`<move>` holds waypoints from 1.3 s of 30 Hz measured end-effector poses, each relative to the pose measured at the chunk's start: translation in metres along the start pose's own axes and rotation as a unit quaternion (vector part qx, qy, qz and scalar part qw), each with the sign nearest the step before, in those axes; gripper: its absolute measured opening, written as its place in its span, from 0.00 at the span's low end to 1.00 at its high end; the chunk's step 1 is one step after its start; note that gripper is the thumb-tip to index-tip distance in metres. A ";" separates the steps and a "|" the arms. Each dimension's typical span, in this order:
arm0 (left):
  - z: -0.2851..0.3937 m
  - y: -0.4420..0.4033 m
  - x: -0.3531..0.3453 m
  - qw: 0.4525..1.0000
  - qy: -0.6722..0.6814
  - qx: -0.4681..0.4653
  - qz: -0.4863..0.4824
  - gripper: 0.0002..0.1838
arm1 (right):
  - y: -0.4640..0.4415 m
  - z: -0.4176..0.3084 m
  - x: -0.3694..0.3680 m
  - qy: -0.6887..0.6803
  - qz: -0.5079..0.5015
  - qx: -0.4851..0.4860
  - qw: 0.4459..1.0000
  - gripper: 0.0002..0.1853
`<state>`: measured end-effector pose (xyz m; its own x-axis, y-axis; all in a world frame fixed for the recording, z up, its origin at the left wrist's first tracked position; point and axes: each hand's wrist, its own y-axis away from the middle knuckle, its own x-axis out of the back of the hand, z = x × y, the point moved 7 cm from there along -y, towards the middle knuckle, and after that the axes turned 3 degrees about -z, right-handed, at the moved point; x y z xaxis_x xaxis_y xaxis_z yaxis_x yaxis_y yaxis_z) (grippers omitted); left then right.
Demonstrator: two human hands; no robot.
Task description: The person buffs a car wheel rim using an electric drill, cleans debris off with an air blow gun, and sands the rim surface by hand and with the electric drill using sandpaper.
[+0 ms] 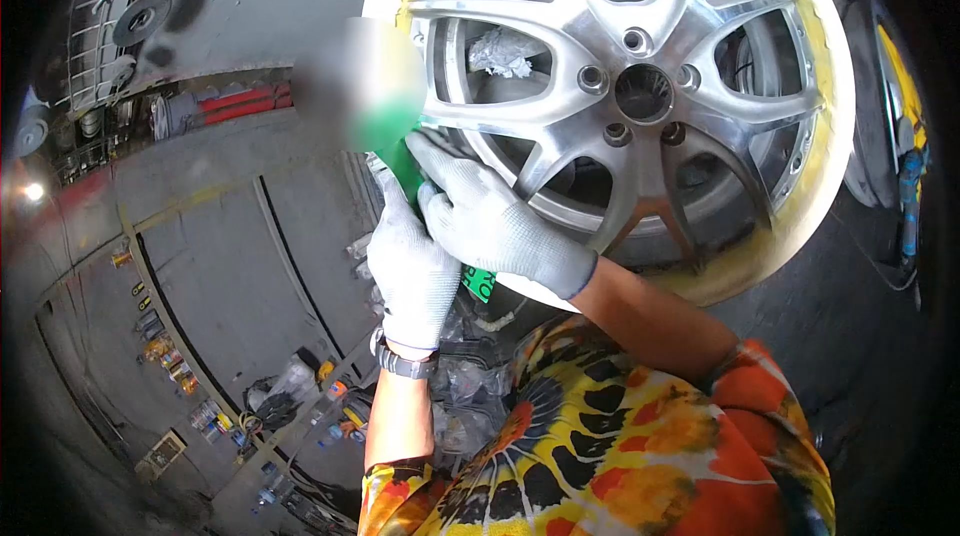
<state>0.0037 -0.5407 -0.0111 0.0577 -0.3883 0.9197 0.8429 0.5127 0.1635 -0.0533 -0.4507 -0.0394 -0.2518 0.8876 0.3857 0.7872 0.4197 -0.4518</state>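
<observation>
Hands: Your left hand and right hand, both in pale knit gloves, meet with fingers gripping a green sheet.
Sheet: It lies between 8 and 9 o'clock of the wheel's hub, its upper part blurred; a lettered green piece shows at 6 o'clock from your right hand.
Wrist: Your left wears a dark watch.
Wheel: Silvery spokes fan out at 2 o'clock from your hands, inside a pale, yellow-marked border.

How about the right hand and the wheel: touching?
Cannot tell: in the head view, the right hand overlaps the wheel, hiding any contact or gap.
</observation>
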 end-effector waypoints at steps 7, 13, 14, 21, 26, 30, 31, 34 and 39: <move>0.000 -0.002 -0.001 1.000 -0.011 -0.007 0.007 0.19 | 0.009 0.008 -0.019 0.012 -0.002 0.017 1.000 0.10; 0.005 -0.008 -0.002 1.000 -0.022 0.004 0.017 0.18 | 0.004 0.019 -0.006 -0.129 -0.102 -0.110 0.980 0.21; 0.005 -0.007 -0.002 0.999 -0.026 0.015 0.016 0.18 | 0.004 0.023 -0.008 -0.162 -0.106 -0.146 0.970 0.25; 0.005 -0.007 0.010 0.998 -0.002 0.025 0.050 0.14 | 0.042 0.021 -0.007 -0.201 -0.093 -0.109 0.969 0.27; 0.000 -0.024 0.010 0.985 -0.025 -0.075 0.153 0.13 | 0.025 0.027 -0.014 -0.175 -0.135 -0.142 0.965 0.32; 0.012 -0.040 0.018 0.986 -0.059 -0.084 0.134 0.15 | 0.040 -0.007 0.005 -0.084 -0.036 -0.040 0.995 0.30; 0.014 -0.045 0.021 0.988 -0.060 -0.082 0.116 0.16 | 0.042 -0.010 0.008 -0.155 -0.061 -0.037 0.985 0.28; 0.017 -0.058 0.028 0.990 -0.062 -0.093 0.084 0.16 | 0.066 -0.045 0.040 -0.110 -0.094 -0.005 0.989 0.29; 0.017 -0.067 0.021 0.990 -0.074 -0.104 0.055 0.17 | 0.092 -0.037 0.028 0.005 -0.248 -0.105 0.963 0.30</move>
<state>-0.0607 -0.5698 0.0032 0.0886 -0.2141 0.9728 0.9285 0.3714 -0.0028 0.0329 -0.3946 -0.0410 -0.6213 0.5857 0.5205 0.6689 0.7425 -0.0370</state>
